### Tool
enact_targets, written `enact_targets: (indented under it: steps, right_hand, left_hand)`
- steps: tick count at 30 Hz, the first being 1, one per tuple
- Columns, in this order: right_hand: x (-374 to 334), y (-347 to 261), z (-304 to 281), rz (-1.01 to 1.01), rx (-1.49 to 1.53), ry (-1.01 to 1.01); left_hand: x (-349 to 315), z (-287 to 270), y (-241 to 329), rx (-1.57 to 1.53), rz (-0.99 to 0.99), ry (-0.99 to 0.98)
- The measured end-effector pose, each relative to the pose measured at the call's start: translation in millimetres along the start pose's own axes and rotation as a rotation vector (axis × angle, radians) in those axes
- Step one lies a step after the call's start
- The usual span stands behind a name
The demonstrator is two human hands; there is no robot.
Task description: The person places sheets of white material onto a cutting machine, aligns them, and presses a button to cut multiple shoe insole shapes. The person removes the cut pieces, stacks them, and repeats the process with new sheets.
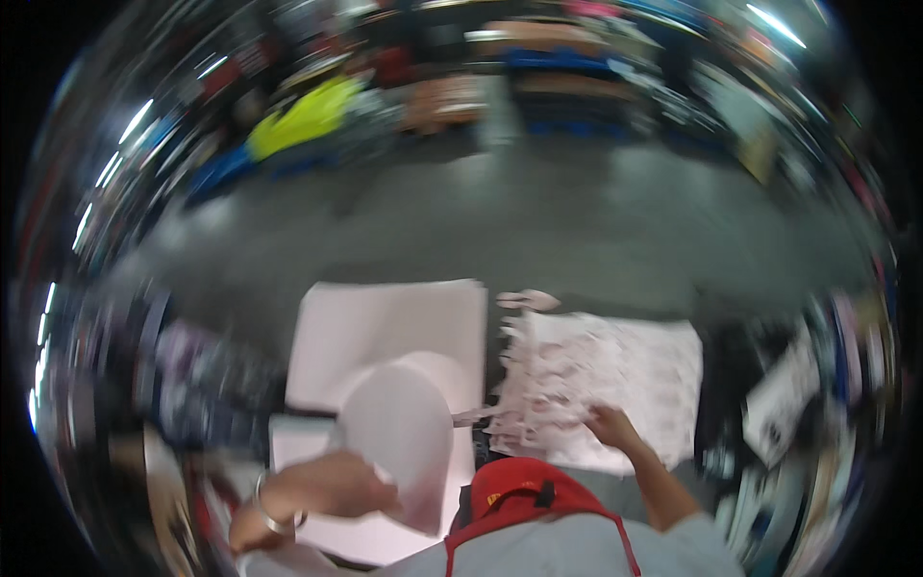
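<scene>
The left hand [354,484], with a shiny metal bangle [279,519] at its wrist, is closed on a near edge of a thin, pale sheet [399,428]. The sheet is smooth and bends up into a broad, rounded curve; blur hides the exact grip of the fingers. It stands over two flat, pinkish-white areas of sheet material: a far one [389,322] with straight sides and slightly rounded corners, and a near one [336,540] that is partly covered by the forearm.

The right hand [606,423] is over a pale pile [644,375], fingers loosely bent; I cannot tell how far open they are, whether they touch the surface or whether they have hold of anything. This pile looks rippled and uneven, its left edge ragged with curling, scalloped strips. A small pinkish scrap [527,300] lies just beyond its far left corner.

Between the forearms, a bright red apron [529,495] with thin straps lies over a light grey shirt [548,553]. Beyond spreads a smooth, dull grey floor [538,212].
</scene>
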State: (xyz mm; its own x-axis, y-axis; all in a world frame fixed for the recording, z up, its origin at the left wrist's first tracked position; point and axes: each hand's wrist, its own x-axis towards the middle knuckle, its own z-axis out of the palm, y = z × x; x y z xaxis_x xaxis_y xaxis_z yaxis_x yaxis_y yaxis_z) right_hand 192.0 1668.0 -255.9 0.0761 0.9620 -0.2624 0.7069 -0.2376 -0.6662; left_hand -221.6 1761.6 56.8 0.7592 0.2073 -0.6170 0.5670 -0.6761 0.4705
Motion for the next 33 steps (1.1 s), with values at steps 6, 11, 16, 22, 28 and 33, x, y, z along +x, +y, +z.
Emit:
enact_targets:
  steps: [6, 11, 16, 22, 28, 33]
  right_hand:
    - [-50.9, -243.2, -65.4, -1.032, 0.956, -0.263]
    - [-150.9, -213.3, -116.3, -0.697, 0.688, -0.397]
    - [-275.1, -123.4, -115.0, -0.614, 0.65, -0.042]
    - [-354.1, -96.4, -114.3, -0.59, 0.82, 0.142]
    - [-362.8, -80.1, -110.6, -0.501, 1.071, 0.138]
    - [-352.7, -87.3, -121.9, -0.48, 0.77, 0.425]
  left_hand:
    - [75.5, -82.3, 182.3, 0.189, 0.938, -0.548]
    - [128.8, -64.2, 297.4, 0.683, 0.928, -0.76]
    - [137.7, -11.3, 366.9, 1.064, 0.925, -0.82]
    - [154.0, 32.3, 430.3, 0.976, 1.288, -0.897]
    - [181.9, 35.0, 457.1, 1.004, 1.348, -1.028]
    - [199.3, 18.2, 461.2, 1.073, 1.407, -1.008]
